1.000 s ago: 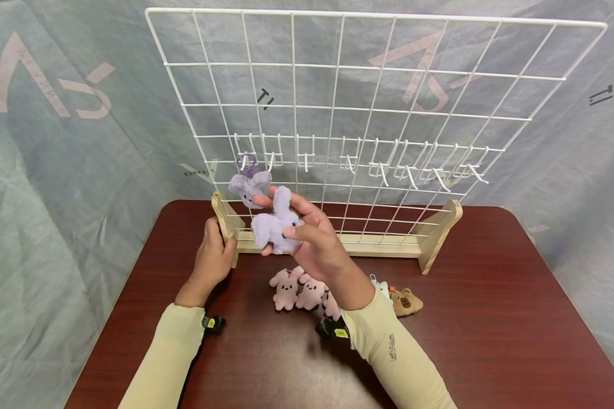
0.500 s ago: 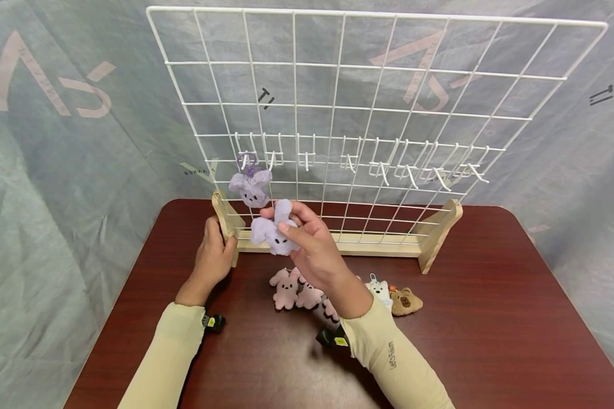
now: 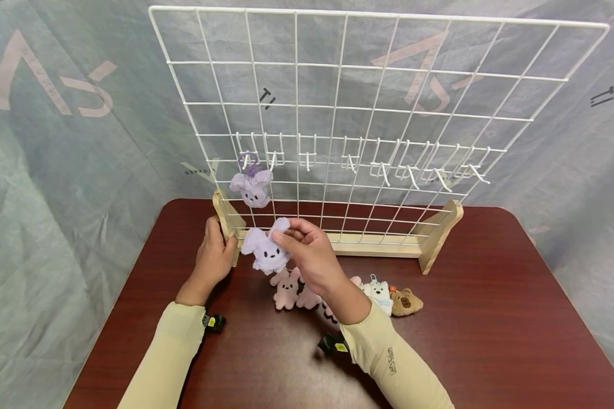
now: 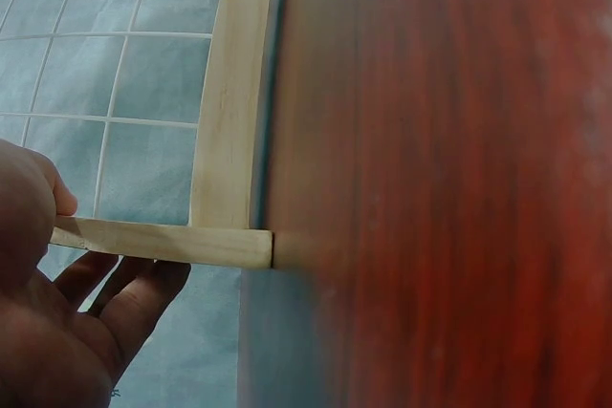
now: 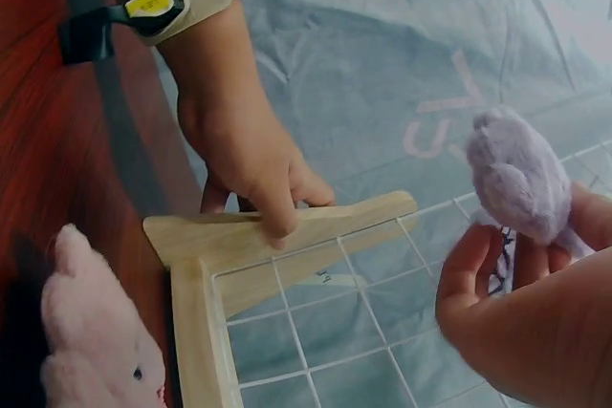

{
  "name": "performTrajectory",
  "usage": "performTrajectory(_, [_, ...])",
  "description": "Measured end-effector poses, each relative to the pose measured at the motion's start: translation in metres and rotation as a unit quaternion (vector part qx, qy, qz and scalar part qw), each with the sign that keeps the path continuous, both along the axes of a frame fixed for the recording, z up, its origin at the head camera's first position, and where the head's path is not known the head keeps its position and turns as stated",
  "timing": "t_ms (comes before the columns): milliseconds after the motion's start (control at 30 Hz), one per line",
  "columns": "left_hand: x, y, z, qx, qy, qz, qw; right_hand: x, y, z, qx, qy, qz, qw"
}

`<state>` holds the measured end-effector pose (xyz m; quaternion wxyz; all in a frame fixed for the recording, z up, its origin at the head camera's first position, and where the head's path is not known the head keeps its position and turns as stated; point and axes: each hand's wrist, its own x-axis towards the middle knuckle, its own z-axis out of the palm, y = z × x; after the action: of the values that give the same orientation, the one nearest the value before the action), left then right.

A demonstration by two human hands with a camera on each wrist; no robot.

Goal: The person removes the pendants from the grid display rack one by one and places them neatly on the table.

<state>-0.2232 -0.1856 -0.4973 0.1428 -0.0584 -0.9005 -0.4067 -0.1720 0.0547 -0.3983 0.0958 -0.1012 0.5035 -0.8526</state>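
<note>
In the head view my right hand [image 3: 314, 258] pinches a lilac plush bunny keychain [image 3: 270, 250] by one ear, in front of the rack's lower left part. The right wrist view shows the bunny's fuzzy back [image 5: 521, 174] and a bit of chain under the fingers. My left hand [image 3: 215, 255] grips the wooden left foot [image 3: 227, 218] of the white wire grid rack [image 3: 337, 65]; thumb and fingers lie on opposite sides of the wood in the left wrist view. Another lilac bunny keychain [image 3: 253, 188] hangs by its purple ring from the leftmost hook.
White hooks [image 3: 350, 163] run in a row across the grid. Pink plush bunnies [image 3: 286, 289] lie on the dark red table [image 3: 266, 363] beneath the right hand, partly covered by it. A white plush [image 3: 380, 294] and a brown plush [image 3: 406, 302] lie to their right.
My right hand has lowered the lilac bunny from beside the hanging one toward the table, and its face has turned into view. The left hand has kept its grip on the wooden foot.
</note>
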Motion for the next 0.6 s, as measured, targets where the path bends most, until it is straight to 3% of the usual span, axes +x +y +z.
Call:
performTrajectory(133, [0.0, 0.0, 0.0, 0.005, -0.001, 0.0, 1.0, -0.002, 0.0, -0.005, 0.027, -0.014, 0.013, 0.9995])
performTrajectory(267, [0.001, 0.0, 0.0, 0.005, 0.0, 0.0, 1.0, -0.004, 0.001, -0.012, 0.093, -0.022, 0.031, 0.9949])
performTrajectory(367, [0.001, 0.0, -0.001, 0.005, 0.006, 0.001, 1.0, -0.005, 0.0, -0.017, 0.136, -0.015, 0.047, 0.9895])
performTrajectory(600, [-0.002, -0.001, -0.003, 0.006, 0.01, 0.005, 0.9999, -0.009, 0.0, -0.025, 0.184, 0.011, 0.074, 0.9801])
